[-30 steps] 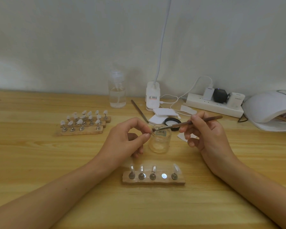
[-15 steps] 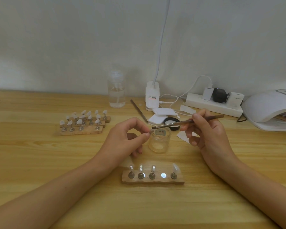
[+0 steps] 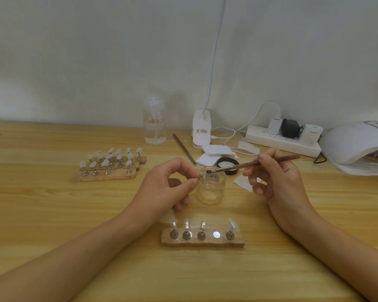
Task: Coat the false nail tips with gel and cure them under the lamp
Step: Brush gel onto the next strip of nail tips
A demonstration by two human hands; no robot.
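– Wooden table (image 3: 52, 214) all the way across, and a plain white wall (image 3: 74, 62) behind it. What do the nail tips look like?
– On the near wooden block (image 3: 202, 241) stand four little metal pegs with see-through nail tips (image 3: 232, 225) on top. One round silver disc, second from the right, shows bare. Far on the left, more wooden blocks (image 3: 109, 171) carry white tips.
– And the hands?
– The left hand (image 3: 164, 188) pinches one small peg (image 3: 200, 175) between thumb and first finger. It is right at the rim of the glass jar (image 3: 212, 190) in the middle of the table. I cannot tell if a tip sits on it; it is too tiny. The right hand (image 3: 279, 182) grips a brown brush (image 3: 249, 165) like a pencil. The bristle end points left and reaches over the jar's mouth, close to the peg.
– Where is the lamp?
– The white curing lamp (image 3: 354, 144) sits at the far right edge, well apart from the hands.
– Any words to read?
– The white desk lamp base (image 3: 201, 127) by the wall has a label with red writing, too blurry to read. A white plug (image 3: 310, 132) on the power strip (image 3: 282, 142) has grey letters, also too small.
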